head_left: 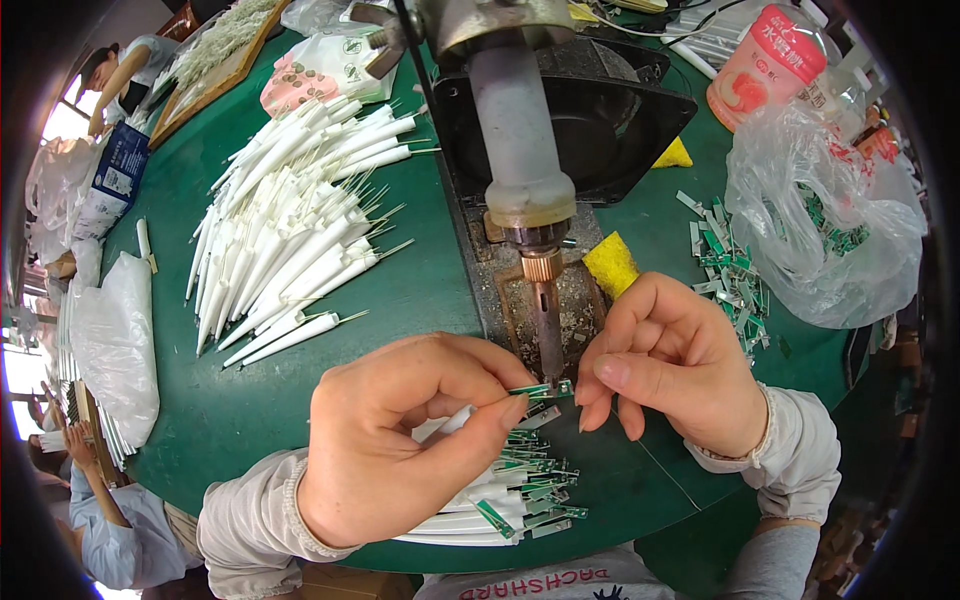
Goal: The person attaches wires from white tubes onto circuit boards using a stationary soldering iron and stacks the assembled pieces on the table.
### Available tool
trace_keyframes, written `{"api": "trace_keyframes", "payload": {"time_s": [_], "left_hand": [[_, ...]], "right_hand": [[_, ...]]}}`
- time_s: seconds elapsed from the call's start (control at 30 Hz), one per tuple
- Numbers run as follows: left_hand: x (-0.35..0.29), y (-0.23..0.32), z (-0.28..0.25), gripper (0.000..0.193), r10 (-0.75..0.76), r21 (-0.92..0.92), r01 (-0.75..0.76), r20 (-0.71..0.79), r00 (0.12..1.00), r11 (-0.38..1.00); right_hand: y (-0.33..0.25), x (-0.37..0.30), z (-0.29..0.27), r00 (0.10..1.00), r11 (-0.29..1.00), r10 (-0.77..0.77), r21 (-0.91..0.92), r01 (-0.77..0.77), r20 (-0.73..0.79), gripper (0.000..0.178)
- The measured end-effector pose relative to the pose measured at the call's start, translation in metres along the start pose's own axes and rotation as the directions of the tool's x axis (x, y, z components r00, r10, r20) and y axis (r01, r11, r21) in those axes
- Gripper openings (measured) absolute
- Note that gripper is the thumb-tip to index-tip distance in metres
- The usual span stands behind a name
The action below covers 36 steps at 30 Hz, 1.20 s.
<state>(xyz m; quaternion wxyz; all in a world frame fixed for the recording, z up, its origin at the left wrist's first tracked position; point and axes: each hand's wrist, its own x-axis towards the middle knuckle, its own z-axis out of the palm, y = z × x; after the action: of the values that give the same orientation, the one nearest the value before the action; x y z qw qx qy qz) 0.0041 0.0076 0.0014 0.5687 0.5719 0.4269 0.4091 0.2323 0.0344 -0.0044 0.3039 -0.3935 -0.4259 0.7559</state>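
Note:
My left hand (410,435) pinches a small green circuit board (530,391) between thumb and forefinger. Its end lies right at the tip of an upright, fixed soldering iron (547,325). A white tube shows partly behind the fingers. Just right of the tip is my right hand (675,365), thumb and fingers curled together. A thin silvery wire (668,472) runs out from beneath it towards the table edge; the fingers appear closed on this wire, though the grip itself is hidden. Below my left hand lie several white tubes (460,525) with green boards at their ends.
A heap of white tapered tubes with wire leads (285,230) covers the table's left. To the right are loose green boards (728,262), a plastic bag (790,250) and a pink-labelled bottle (770,65). A yellow sponge (612,264) sits beside the iron, a black fan housing (590,130) behind. Other people work at left.

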Motion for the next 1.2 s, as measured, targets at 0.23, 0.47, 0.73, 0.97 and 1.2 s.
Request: {"api": "trace_keyframes", "payload": {"time_s": [0.23, 0.47, 0.73, 0.97, 1.2], "left_hand": [[0.002, -0.005, -0.001, 0.008, -0.090, -0.175, 0.085, -0.022, 0.996, 0.981], [0.003, 0.000, 0.002, 0.008, -0.116, -0.172, 0.110, -0.029, 0.993, 0.979], [0.002, 0.001, -0.004, 0.007, -0.234, -0.209, 0.223, -0.028, 0.972, 0.952], [-0.002, 0.002, -0.002, 0.007, -0.143, 0.017, 0.143, -0.015, 0.990, 0.990], [-0.007, -0.002, -0.004, 0.011, -0.035, 0.156, 0.025, 0.060, 0.998, 0.987]], "right_hand": [[-0.002, 0.002, -0.003, 1.000, 0.999, 0.017, -0.028, -0.018, -0.012, 0.016], [-0.004, 0.001, -0.001, 0.998, 0.998, 0.063, 0.012, -0.063, 0.001, 0.017], [0.005, 0.005, -0.004, 0.981, 0.963, -0.176, -0.223, 0.154, -0.084, 0.016], [-0.008, -0.003, 0.001, 0.996, 0.984, 0.026, -0.172, -0.039, -0.081, 0.016], [-0.002, -0.004, -0.001, 1.000, 0.968, -0.023, -0.251, 0.022, 0.001, 0.019]]}}
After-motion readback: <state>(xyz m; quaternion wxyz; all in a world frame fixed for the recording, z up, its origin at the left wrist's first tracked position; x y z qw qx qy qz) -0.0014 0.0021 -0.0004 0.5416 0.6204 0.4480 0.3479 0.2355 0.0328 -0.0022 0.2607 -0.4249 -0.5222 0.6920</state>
